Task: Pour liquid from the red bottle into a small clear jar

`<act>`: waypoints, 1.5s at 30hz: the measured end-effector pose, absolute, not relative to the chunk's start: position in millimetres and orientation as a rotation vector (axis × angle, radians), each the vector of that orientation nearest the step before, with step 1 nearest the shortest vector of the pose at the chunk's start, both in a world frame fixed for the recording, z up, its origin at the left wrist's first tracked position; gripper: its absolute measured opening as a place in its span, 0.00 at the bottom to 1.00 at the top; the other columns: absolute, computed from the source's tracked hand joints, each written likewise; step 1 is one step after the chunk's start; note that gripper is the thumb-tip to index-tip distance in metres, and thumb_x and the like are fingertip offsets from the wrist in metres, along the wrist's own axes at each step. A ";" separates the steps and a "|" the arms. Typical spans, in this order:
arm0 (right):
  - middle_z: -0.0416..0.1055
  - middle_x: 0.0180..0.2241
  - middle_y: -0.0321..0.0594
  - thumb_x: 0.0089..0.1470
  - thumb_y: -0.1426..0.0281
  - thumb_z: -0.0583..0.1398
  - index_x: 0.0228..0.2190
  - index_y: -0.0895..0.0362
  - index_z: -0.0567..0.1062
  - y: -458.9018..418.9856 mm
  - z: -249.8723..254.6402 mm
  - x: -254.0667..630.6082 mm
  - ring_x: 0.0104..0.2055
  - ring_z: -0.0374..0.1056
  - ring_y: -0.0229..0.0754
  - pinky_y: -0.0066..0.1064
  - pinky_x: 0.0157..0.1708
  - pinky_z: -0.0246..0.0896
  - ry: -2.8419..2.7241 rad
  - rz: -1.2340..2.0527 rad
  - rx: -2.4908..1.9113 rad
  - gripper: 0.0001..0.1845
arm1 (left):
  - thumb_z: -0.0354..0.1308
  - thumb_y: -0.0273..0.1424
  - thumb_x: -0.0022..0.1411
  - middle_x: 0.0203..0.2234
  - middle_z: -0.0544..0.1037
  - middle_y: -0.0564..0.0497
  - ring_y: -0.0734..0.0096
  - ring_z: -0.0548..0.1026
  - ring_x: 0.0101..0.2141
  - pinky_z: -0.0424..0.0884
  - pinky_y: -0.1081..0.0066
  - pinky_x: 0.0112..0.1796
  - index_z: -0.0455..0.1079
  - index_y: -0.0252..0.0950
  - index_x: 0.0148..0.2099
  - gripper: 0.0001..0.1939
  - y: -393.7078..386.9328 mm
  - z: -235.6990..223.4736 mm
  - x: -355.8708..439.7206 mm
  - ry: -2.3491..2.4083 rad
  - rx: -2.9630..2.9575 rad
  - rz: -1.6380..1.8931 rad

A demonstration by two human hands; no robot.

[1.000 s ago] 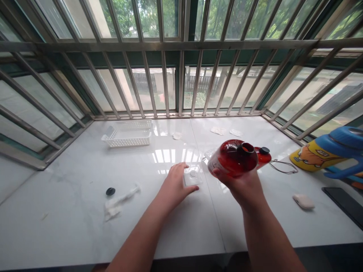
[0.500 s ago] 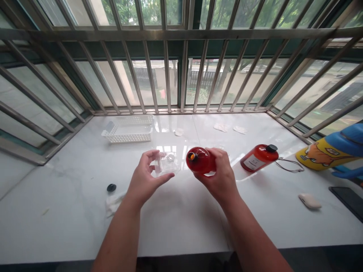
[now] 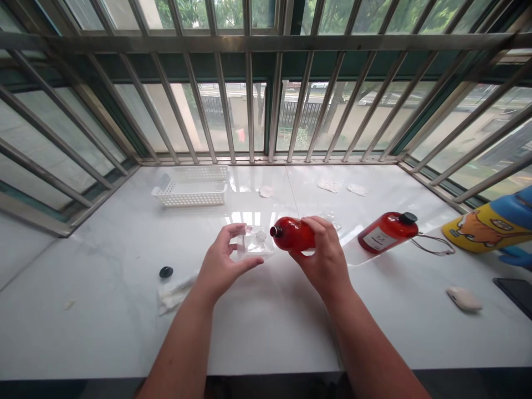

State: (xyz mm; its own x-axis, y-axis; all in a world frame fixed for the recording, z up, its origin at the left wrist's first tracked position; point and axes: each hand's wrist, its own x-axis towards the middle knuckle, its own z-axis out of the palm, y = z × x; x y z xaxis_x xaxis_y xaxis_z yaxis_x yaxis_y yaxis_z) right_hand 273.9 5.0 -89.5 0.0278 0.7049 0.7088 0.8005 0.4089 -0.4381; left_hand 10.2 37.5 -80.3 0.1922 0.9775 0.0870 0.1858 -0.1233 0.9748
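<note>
My left hand (image 3: 226, 260) is wrapped around the sides of a clear square bottle (image 3: 252, 245), whose round neck is uncapped and faces up. In my right hand (image 3: 324, 257) is a red bottle (image 3: 293, 234), tipped on its side with its open mouth pointing left. That mouth is just right of the clear bottle's neck, and I see no liquid between them. Left of my left hand, a black cap (image 3: 165, 272) lies on the table by a crumpled white cloth or tissue (image 3: 177, 293), partly covered by my forearm.
A second red bottle (image 3: 386, 233) with a black cap leans at right, near a yellow and blue bottle (image 3: 490, 221). A white perforated basket (image 3: 191, 198) stands at the back left. A beige oval object (image 3: 464, 299) and a dark phone (image 3: 515, 293) lie at right. Metal bars border the table.
My right hand has tipped the red bottle further over and brought its mouth close to the clear bottle's neck. The view has shifted slightly.
</note>
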 end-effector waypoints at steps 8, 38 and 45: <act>0.69 0.61 0.49 0.60 0.74 0.70 0.68 0.44 0.64 6.1 -88.5 275.4 0.62 0.69 0.61 0.56 0.58 0.75 -1.722 -0.164 -1.322 0.40 | 0.83 0.42 0.54 0.65 0.74 0.42 0.46 0.73 0.65 0.78 0.52 0.57 0.68 0.46 0.63 0.40 37.0 -79.8 10.4 1.110 1.530 1.038; 0.73 0.64 0.47 0.62 0.80 0.68 0.67 0.49 0.69 6.4 -86.1 279.7 0.72 0.63 0.60 0.55 0.71 0.65 -1.827 -0.439 -1.310 0.36 | 0.83 0.45 0.53 0.64 0.76 0.47 0.47 0.74 0.64 0.76 0.50 0.60 0.70 0.49 0.64 0.41 37.3 -73.9 7.2 1.132 1.534 0.818; 0.73 0.64 0.46 0.63 0.79 0.70 0.66 0.50 0.70 4.9 -83.3 279.4 0.72 0.63 0.59 0.53 0.71 0.64 -1.821 -0.501 -1.332 0.34 | 0.83 0.45 0.53 0.65 0.75 0.49 0.46 0.72 0.65 0.73 0.48 0.62 0.70 0.52 0.64 0.40 37.5 -75.4 6.4 1.135 1.541 0.787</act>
State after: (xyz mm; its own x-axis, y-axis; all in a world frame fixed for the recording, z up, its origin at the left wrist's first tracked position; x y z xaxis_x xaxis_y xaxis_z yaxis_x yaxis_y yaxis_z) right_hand 279.4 4.9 -83.3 -0.1187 0.6003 0.7909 0.9205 0.3652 -0.1391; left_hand 6.4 37.5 -75.4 0.3418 0.9377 -0.0631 0.2695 -0.0335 0.9624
